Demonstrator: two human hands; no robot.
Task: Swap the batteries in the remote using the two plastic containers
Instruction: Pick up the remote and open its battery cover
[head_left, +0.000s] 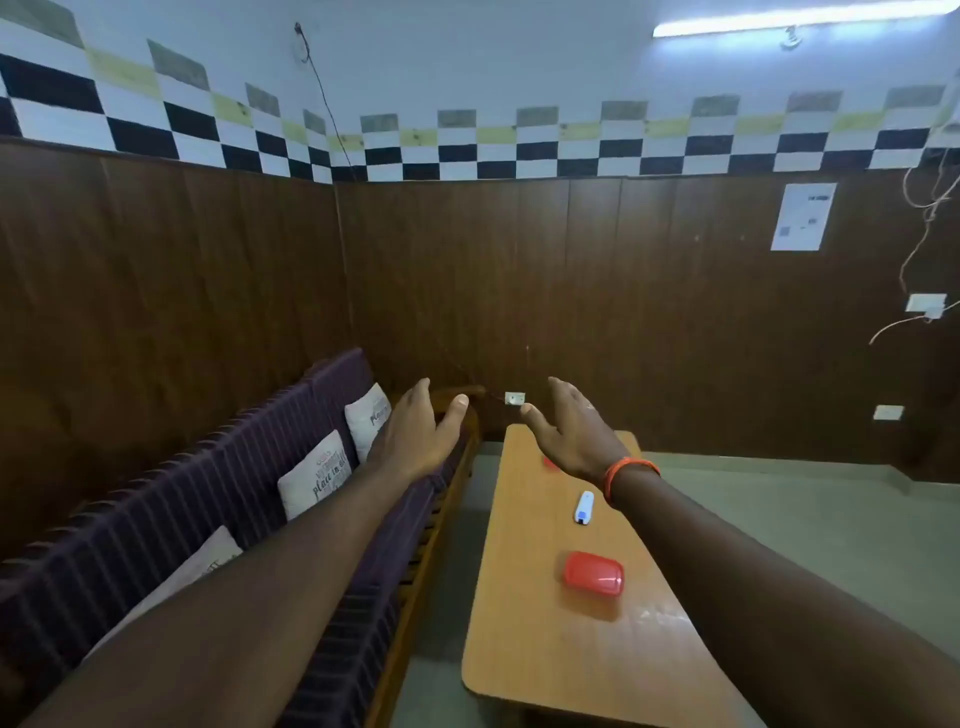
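the left grip (421, 431) and the right grip (576, 436) were spread apart and held nothing, the white remote (584, 507) lay on the surface (545, 649) just under the right grip's wrist, and a red container (592, 571) sat nearer the person, untouched.

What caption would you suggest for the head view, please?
Open left hand and right hand held out; remote and red container lie untouched on the table.
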